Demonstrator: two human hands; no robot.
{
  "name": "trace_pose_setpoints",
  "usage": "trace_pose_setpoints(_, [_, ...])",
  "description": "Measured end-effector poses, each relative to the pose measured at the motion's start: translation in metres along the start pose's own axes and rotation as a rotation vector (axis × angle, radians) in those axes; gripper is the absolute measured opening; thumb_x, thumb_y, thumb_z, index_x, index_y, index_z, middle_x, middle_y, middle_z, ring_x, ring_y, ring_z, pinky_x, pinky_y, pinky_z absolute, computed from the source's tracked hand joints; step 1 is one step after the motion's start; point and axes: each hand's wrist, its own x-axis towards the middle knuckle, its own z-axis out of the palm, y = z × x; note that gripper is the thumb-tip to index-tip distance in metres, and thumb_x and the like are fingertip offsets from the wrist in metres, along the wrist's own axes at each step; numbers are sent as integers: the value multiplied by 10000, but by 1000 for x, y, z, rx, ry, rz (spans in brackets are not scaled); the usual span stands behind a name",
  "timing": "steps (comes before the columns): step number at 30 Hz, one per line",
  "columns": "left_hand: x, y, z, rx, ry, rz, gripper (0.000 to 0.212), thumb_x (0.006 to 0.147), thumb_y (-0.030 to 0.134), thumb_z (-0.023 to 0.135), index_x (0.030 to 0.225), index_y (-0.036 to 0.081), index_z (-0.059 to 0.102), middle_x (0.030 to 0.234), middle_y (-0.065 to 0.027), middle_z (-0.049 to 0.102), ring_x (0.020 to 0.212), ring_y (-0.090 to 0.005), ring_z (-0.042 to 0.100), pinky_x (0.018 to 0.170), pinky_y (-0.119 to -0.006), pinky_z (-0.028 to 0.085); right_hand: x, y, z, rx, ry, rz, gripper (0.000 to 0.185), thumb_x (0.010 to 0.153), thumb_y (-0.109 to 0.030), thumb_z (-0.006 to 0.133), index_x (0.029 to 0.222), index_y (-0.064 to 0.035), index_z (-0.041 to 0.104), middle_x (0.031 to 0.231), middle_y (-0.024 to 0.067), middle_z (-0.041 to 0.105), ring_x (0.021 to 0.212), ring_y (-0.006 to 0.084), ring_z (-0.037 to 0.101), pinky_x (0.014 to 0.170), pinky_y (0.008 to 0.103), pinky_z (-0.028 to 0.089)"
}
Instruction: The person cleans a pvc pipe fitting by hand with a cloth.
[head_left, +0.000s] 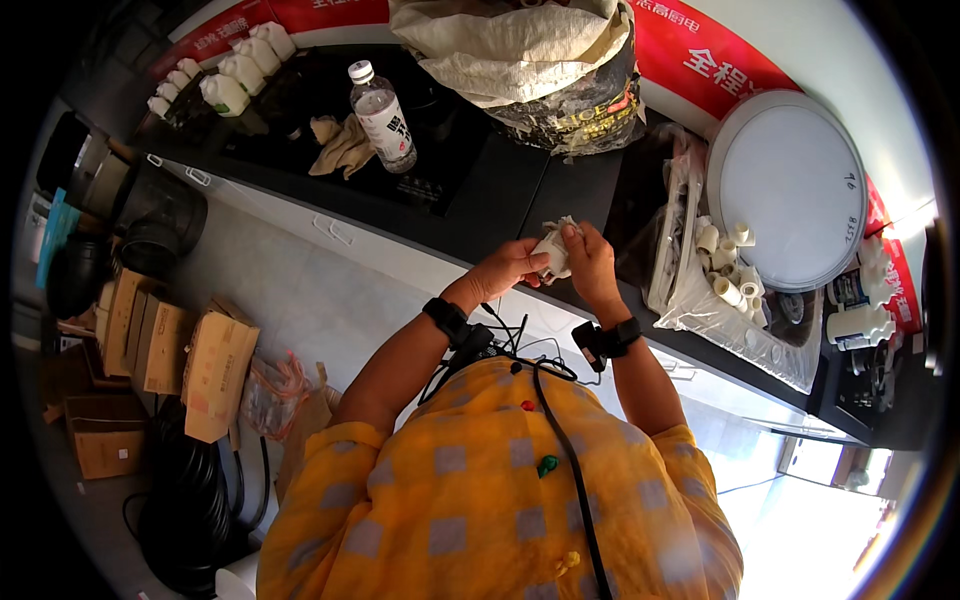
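In front of my body, over the counter's front edge, both hands meet on a small off-white item (555, 251) with crumpled edges. It looks like a rag, perhaps around a pipe fitting; the fingers cover too much to tell. My left hand (504, 271) grips its left side, thumb on top. From the right, my right hand (594, 266) pinches it with the thumb near its upper edge. To the right of my hands, several white plastic pipe fittings (726, 262) lie on a clear plastic bag (750, 349) on the dark countertop (517, 202).
A capped plastic bottle (382, 124) stands by a brown rag (341, 146). Behind the hands is a large woven sack (525, 67). A round white lid or panel (787, 191) leans at right. Cardboard boxes (217, 367) and a black hose coil (180, 495) occupy the floor at left.
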Motion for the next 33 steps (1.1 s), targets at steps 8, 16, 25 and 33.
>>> trace_pose_setpoints(8, [-8, 33, 27, 31, 140, 158, 444, 767, 161, 646, 1118, 6, 425, 954, -60, 553, 849, -128, 555, 702, -249, 462, 1, -20, -30, 643, 50, 39, 336, 893, -330, 479, 852, -3, 544, 708, 14, 541, 630, 57, 452, 547, 207, 387])
trace_pose_setpoints(16, [-19, 57, 61, 391, 256, 314, 479, 748, 72, 639, 1142, -10, 380, 995, -75, 519, 863, -128, 538, 747, -272, 462, -12, -47, -33, 121, -33, -265, 189, 842, -155, 529, 945, -1, 494, 706, 168, 562, 624, 279, 571, 572, 315, 445])
trace_pose_setpoints(25, [-23, 58, 70, 732, 332, 413, 449, 753, 32, 617, 1137, 8, 386, 998, -81, 511, 890, -117, 530, 745, -255, 458, -13, -48, -29, 194, 118, -162, 158, 876, -160, 473, 834, -10, 500, 648, 130, 558, 592, 190, 568, 525, 300, 435])
trace_pose_setpoints(33, [-33, 76, 78, 64, 164, 254, 559, 734, 88, 629, 1205, 5, 340, 1059, -62, 479, 972, -131, 494, 793, -264, 444, -16, -61, -58, 785, -49, -53, 325, 931, -286, 392, 1006, 3, 520, 882, 62, 592, 790, 98, 550, 699, 207, 442])
